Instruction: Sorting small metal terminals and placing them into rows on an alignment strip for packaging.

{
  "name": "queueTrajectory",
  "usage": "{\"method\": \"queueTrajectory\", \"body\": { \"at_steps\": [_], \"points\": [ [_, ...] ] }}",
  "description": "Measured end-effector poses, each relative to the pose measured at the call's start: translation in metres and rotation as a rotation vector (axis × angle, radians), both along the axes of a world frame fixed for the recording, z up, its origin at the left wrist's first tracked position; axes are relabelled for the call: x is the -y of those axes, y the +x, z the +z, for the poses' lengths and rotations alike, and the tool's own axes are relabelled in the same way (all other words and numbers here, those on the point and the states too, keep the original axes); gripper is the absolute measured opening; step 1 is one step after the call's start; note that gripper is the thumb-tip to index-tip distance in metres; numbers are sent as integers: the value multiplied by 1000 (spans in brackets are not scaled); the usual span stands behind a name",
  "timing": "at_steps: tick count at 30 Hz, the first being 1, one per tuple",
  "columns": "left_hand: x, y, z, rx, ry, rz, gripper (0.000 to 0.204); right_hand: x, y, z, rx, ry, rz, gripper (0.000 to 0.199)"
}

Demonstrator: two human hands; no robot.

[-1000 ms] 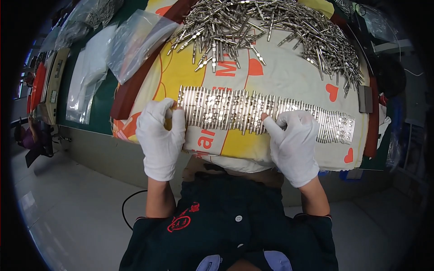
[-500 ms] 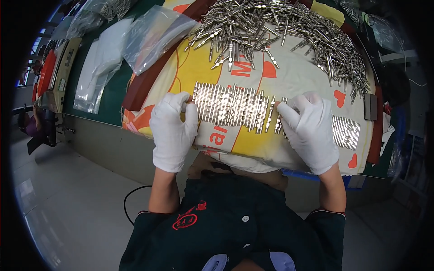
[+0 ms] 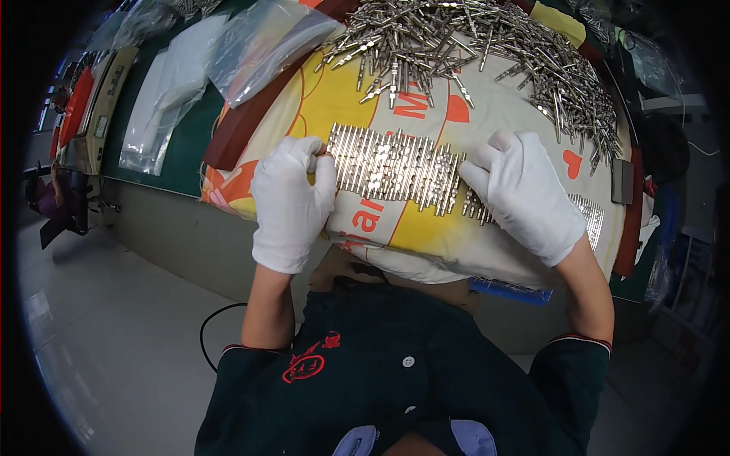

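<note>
Slim shiny metal pins with stepped, grooved shafts lie side by side in a long row (image 3: 391,167) on a printed cloth. My white-gloved left hand (image 3: 291,204) is at the row's left end, fingers curled and thumb and fingertips closed against the end pins. At the right end, my gloved right hand (image 3: 521,199) has its curled fingertips and thumb on the last pins. A few more pins (image 3: 473,207) lie just right of the row, partly under that hand. Farther right, another neat row of pins (image 3: 588,216) is partly hidden by my right hand and wrist.
A large loose heap of metal pins (image 3: 426,38) spreads across the back and right of the padded cloth (image 3: 357,99). Dark red bars (image 3: 243,129) edge the surface. Clear plastic bags (image 3: 266,57) lie at the back left, and a blue tray (image 3: 509,290) shows below the front edge.
My right hand has turned and shifted slightly up. The gap near the row's right end has narrowed, and loose pins there now sit against the row. My left hand stays at the left end.
</note>
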State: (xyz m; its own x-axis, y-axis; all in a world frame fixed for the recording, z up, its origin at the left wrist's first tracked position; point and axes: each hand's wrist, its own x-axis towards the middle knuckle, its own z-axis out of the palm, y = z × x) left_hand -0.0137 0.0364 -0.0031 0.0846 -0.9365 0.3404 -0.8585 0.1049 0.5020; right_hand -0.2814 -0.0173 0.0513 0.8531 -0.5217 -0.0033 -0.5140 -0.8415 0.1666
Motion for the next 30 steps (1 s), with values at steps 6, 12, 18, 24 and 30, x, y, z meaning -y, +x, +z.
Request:
{"method": "queueTrajectory", "body": {
  "at_steps": [6, 12, 18, 24, 30],
  "points": [
    [1, 0, -2, -9, 2, -5, 6, 7, 11, 2, -51, -13, 97, 13],
    [9, -2, -3, -23, 25, -33, 9, 13, 13, -1, -105, -72, 178, 31],
    [14, -3, 3, 37, 43, -69, 9, 18, 32, -18, 126, -109, 323, 12],
    [16, -2, 12, 126, 100, -140, 11, 20, 43, -29, 200, -109, 359, 11],
    [13, 4, 8, 30, 112, -184, 19, 21, 44, -28, 287, -34, 285, 10]
  ]
}}
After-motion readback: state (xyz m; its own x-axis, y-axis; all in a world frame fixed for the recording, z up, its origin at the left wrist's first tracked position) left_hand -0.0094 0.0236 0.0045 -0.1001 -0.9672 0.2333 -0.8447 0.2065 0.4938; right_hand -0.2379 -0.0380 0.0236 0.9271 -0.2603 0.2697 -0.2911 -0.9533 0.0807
